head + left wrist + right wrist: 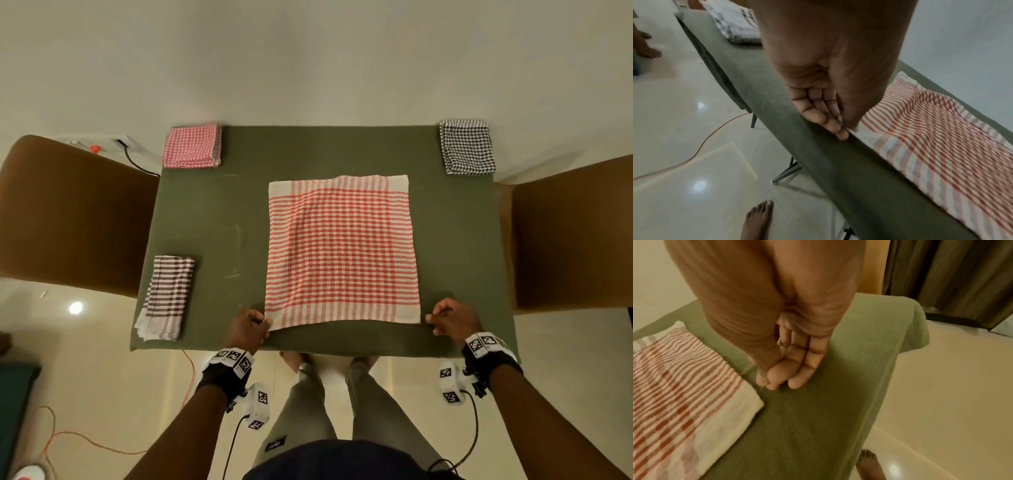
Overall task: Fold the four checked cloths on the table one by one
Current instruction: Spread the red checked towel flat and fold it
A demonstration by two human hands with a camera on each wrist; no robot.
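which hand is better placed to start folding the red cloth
Left. The left hand pinches the near-left corner of the red cloth; the right hand touches the table beside the near-right corner, apart from it, holding nothing.

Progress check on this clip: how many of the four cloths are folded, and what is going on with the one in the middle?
Three look done: the pink cloth, the black cloth and the brown striped cloth lie folded. In hand: the red cloth lies flat; the left hand pinches its near corner, the right hand sits beside the other, no grip yet. Left: folding it.
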